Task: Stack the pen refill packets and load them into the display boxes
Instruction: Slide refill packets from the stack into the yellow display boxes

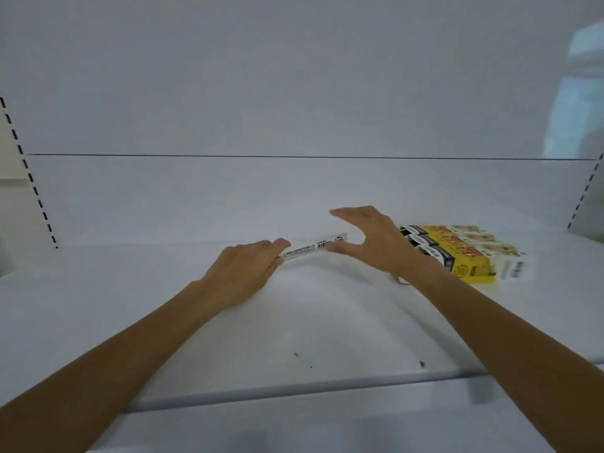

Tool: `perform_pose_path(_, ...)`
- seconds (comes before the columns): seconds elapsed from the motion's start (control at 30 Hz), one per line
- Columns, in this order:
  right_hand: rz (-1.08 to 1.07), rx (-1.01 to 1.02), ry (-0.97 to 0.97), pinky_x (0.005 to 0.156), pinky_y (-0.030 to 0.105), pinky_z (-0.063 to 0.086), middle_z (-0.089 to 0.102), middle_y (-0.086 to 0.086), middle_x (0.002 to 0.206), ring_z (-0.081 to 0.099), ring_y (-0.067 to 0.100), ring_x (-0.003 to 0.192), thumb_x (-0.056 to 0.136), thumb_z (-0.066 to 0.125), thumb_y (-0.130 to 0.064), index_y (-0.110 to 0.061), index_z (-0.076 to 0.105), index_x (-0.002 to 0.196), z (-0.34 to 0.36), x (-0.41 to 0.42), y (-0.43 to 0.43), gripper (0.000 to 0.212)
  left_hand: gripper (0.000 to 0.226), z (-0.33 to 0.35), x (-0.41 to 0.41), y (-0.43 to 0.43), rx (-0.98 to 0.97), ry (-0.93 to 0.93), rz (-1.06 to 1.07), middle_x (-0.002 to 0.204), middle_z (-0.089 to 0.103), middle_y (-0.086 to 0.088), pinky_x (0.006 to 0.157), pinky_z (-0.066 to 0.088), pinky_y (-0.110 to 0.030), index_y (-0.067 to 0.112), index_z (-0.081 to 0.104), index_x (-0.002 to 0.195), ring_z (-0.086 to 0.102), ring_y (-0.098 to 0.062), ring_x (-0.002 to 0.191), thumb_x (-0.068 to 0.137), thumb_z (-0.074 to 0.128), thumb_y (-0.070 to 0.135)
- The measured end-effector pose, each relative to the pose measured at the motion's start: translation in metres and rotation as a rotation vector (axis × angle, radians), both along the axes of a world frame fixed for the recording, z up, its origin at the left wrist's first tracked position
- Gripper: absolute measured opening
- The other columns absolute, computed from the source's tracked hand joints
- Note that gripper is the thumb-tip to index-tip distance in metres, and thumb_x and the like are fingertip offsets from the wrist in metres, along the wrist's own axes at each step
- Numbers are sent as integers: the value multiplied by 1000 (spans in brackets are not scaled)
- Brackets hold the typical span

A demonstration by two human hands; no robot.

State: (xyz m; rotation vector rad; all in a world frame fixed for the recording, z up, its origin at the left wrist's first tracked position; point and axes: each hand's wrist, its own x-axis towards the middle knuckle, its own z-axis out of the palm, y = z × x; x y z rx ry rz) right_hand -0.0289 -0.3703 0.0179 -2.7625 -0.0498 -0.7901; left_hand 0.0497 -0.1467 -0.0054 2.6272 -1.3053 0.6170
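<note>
At the near edge, front lip of a white shelf [294,392], crossed by two bare forearms reaching away from the camera. A little further in, a few dark specks [421,363] on the shelf surface between the arms. Beyond those, left hand [243,266], palm down, fingers stretched along the left end of a long white packet [313,248], thumb tip tucked just below, pinching that end. Set crosswise on the shelf, barcodes and small print facing up; single packet or thin stack, cannot tell. At its right part, right hand [376,240], spread wide in a C shape, thumb tip touching the packet's near edge, straight fingers held above and behind it, clear of it, gripping nothing. Just behind the right wrist and partly hidden by it, yellow packets [457,253], lying flat in overlapping rows, black bands toward the left, print blurred, a white barcoded label at the right side. Farthest back, white back panel [294,93] with a thin dark seam [294,155] running level across it, bordered by slotted uprights [29,178] on both sides. High on the right, a pale blurred shape [581,93], too soft to identify.
</note>
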Motion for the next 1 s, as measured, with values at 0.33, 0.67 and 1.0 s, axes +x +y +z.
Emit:
perform_pose_path(0.33, -270, -104, 65, 109, 43, 27, 49, -3, 139, 37, 18, 131, 87, 35, -64, -25, 51, 132, -9, -108, -176, 61, 34, -4, -54, -93, -116, -35, -27, 104, 60, -1, 76, 35, -30, 27, 45, 132, 57, -26, 94, 100, 33, 29)
perform_pose_path(0.67, -94, -33, 76, 106, 27, 24, 44, 2, 141, 31, 20, 128, 85, 37, -58, -19, 47, 135, -47, -130, -229, 64, 17, -21, -79, -122, -220, -261, 32, 63, 57, -6, 50, 42, -34, 14, 65, 95, 60, -28, 54, 80, 65, 8)
perform_pose_path(1.0, -85, -13, 21, 107, 29, 24, 42, 1, 143, 28, 21, 131, 93, 50, -37, -18, 46, 136, -51, -126, -232, 47, 31, -30, -82, -130, -123, -239, 144, 82, 58, -7, 70, 30, -36, 30, 50, 124, 56, -31, 79, 94, 52, 23)
